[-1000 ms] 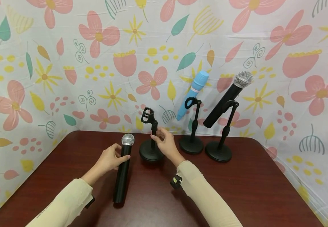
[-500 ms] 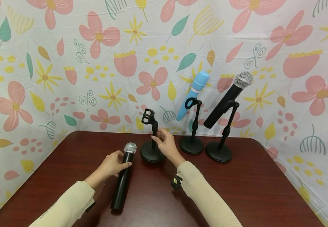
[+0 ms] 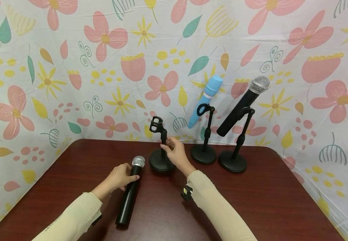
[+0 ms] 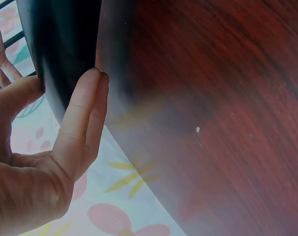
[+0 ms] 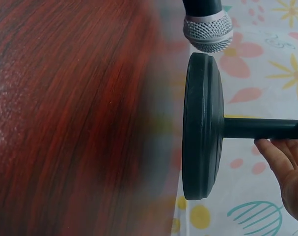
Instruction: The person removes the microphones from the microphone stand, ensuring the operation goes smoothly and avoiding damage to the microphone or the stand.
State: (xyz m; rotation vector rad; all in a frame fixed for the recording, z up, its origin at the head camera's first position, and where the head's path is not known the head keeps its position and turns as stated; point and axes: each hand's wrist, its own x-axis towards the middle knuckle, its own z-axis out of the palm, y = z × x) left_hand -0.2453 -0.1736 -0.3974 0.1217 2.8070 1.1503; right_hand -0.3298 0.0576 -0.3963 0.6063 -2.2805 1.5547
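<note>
My left hand grips a black microphone with a silver mesh head. The microphone slants, its head away from me and its tail toward me. In the left wrist view, thumb and fingers pinch its dark barrel from two sides. My right hand holds the pole of a black desktop microphone stand with its fingertips. The clip on top of this stand holds nothing. The right wrist view has the round base close up, the mesh head just beside it.
Right of my right hand, a second stand carries a light blue microphone. Further right, another stand carries a black microphone. All are on a dark red-brown table, with a flower-patterned cloth hanging behind.
The left hand and its microphone have come lower and nearer to me. The microphone's tail has swung slightly left, its head slightly right. My right hand stays on the stand's pole.
</note>
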